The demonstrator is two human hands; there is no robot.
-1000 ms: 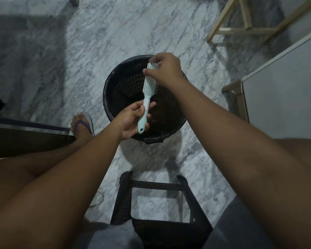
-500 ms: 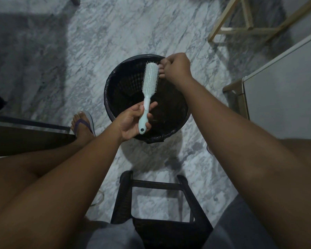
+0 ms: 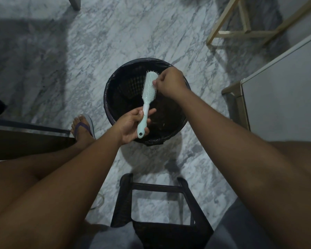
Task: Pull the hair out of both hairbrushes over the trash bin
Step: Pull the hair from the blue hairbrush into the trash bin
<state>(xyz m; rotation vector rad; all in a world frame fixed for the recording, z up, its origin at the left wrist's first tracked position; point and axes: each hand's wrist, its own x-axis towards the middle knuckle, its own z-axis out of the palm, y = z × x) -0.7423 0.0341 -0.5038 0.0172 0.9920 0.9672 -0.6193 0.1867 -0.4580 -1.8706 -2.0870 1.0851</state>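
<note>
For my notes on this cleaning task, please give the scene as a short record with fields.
left hand: grips the handle of the pale green plastic hairbrush
right hand: pinches the bristles at the brush head; any hair there is too fine to see
brush position: held tilted above the round black trash bin, head pointing away from the person
second hairbrush: not in view
ground: grey-white marble floor

We see a smooth, pale plastic hairbrush (image 3: 148,87), a black lattice-plastic trash bin (image 3: 131,83) lined with a crinkled glossy bag (image 3: 155,140), a polished marble floor (image 3: 115,36) and a matt bare-wood frame (image 3: 241,32).
</note>
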